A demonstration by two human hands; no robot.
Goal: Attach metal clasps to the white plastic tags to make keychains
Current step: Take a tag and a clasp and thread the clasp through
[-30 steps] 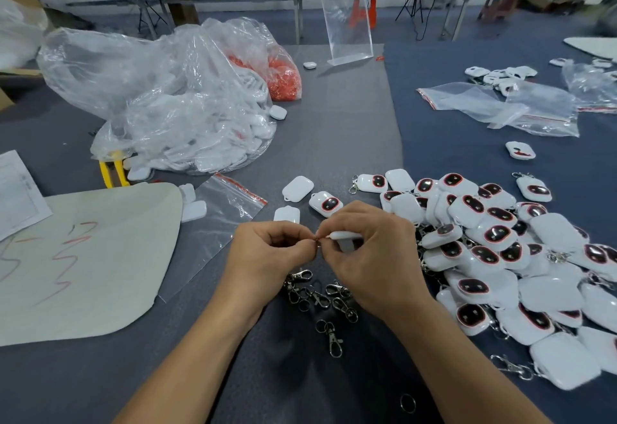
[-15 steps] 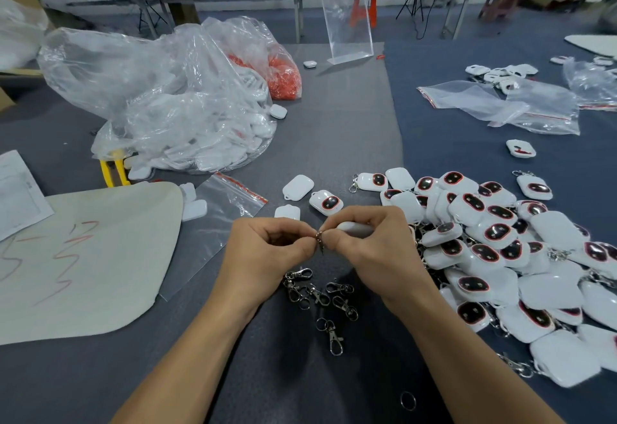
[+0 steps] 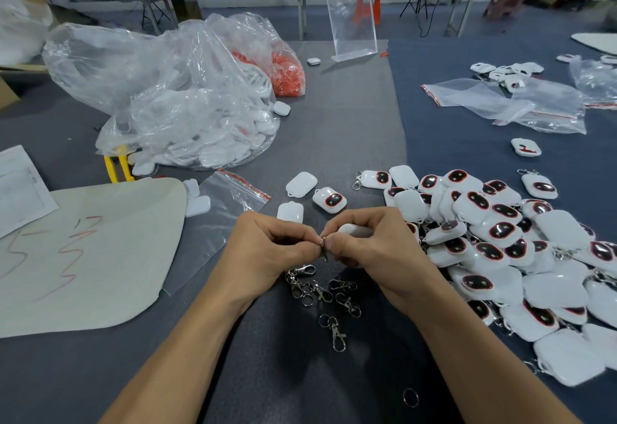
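a metal clasp [image 3: 323, 249] is pinched between the thumb and fingertips of the left hand [image 3: 272, 251], just beyond the heap of loose clasps [image 3: 322, 291]. a white tag [image 3: 354, 230] is gripped in the curled fingers of the right hand [image 3: 372, 253], whose fingertips are pressed to the same clasp. right of the heap a pile of finished keychains [image 3: 500, 243] is spread; a few loose tags [image 3: 302, 183] are seen farther beyond it.

Tag pile [image 3: 500, 240] right; loose clasps [image 3: 320, 290] under hands.
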